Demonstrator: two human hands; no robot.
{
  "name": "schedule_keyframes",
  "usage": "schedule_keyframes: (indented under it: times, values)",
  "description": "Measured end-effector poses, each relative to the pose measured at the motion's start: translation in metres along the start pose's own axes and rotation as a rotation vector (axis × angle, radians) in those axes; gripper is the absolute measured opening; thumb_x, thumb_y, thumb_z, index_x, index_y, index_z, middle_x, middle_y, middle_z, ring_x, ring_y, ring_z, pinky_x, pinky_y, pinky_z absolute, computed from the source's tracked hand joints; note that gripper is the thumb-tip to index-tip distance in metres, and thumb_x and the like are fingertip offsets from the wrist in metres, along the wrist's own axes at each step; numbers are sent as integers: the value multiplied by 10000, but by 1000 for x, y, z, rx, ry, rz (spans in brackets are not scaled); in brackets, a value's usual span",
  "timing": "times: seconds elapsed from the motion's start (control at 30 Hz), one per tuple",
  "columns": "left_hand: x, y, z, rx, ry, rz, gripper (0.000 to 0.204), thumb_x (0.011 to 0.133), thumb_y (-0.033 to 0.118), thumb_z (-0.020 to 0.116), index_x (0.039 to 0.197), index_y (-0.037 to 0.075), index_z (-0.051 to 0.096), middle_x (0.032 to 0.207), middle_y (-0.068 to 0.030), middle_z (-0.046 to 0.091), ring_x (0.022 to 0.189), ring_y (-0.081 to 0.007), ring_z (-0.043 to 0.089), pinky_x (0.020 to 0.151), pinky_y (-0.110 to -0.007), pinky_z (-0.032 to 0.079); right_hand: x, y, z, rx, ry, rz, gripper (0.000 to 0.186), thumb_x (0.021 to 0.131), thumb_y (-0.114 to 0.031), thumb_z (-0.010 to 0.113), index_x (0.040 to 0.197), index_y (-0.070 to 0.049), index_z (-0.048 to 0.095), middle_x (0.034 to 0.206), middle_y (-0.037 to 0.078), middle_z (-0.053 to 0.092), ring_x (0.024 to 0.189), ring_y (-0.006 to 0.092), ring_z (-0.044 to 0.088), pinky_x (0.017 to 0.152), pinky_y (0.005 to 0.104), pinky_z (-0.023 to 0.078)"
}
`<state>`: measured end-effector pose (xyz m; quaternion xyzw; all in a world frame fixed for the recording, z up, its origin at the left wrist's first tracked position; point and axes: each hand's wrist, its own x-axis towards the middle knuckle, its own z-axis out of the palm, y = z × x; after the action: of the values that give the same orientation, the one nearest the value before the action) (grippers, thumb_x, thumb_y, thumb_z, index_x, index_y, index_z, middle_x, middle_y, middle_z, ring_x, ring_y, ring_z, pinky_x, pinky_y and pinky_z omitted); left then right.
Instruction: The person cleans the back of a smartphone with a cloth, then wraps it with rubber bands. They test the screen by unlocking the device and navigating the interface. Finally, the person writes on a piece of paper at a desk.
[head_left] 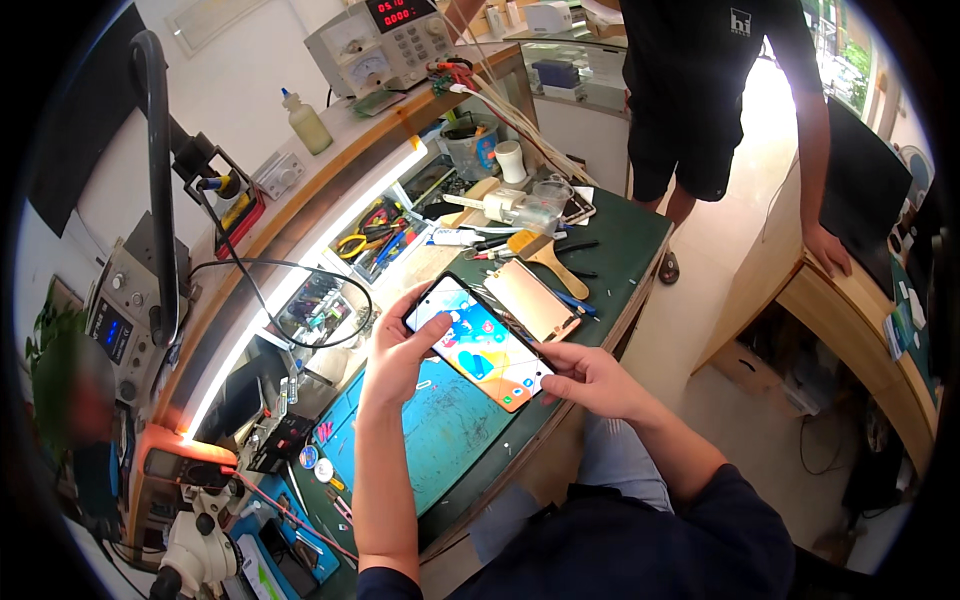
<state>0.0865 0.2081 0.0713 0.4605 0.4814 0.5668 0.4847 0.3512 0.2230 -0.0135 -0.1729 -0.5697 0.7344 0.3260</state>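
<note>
A smartphone [482,345] with its screen lit, showing a colourful home screen, is held up between my two hands over a blue work mat [450,440]. My left hand [405,345] grips its left end, the thumb lying over the glass. At the opposite end, my right hand [585,378] has its fingers closed round the lower edge, with the thumb at the corner. Just beyond the phone lies a flat pale gold phone panel [532,298] on the green bench top. A brush with a wooden handle [545,262] rests behind that panel.
Pliers and tools [375,240] crowd the lit shelf. A power supply [385,45] and a bottle [308,125] stand on the upper ledge. A microscope [200,545] and an orange multimeter [185,455] are at lower left. Another person [695,90] stands beyond the bench, one hand on a wooden desk [850,300].
</note>
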Motion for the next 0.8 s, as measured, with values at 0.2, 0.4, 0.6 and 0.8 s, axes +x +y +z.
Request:
schedule_keyframes:
  times: [0.2, 0.4, 0.6, 0.8]
  values:
    - [1, -3, -4, -59, -2, -31, 560, 868, 32, 731, 1369, -52, 494, 1037, -78, 692, 813, -111, 680, 625, -216, 537, -2, -7, 1, 39, -72, 47, 533, 1007, -124, 593, 1480, 21, 396, 1247, 70, 639, 1017, 95, 608, 843, 281, 538]
    - [2, -1, -6, -81, -24, -35, 582, 872, 27, 725, 1384, -66, 464, 1060, -96, 691, 854, -140, 698, 688, -250, 582, -3, -2, -3, 25, -86, 34, 521, 994, -107, 608, 1457, 43, 424, 1180, 72, 667, 950, 100, 635, 856, 274, 530]
    - [1, 0, -7, -69, -10, -50, 596, 870, 31, 734, 1389, -69, 458, 1061, -105, 688, 854, -146, 697, 686, -255, 582, -1, -4, 1, -20, -48, 42, 479, 993, -144, 622, 1421, 24, 488, 1043, 8, 662, 875, 62, 589, 799, 233, 483]
    - [0, 1, -7, -70, -27, -53, 586, 869, 40, 741, 1380, -59, 472, 1055, -95, 690, 845, -139, 693, 669, -249, 576, -1, -3, 0, -3, -55, 67, 460, 986, -147, 634, 1399, 18, 520, 1020, 1, 674, 870, 56, 587, 801, 225, 474]
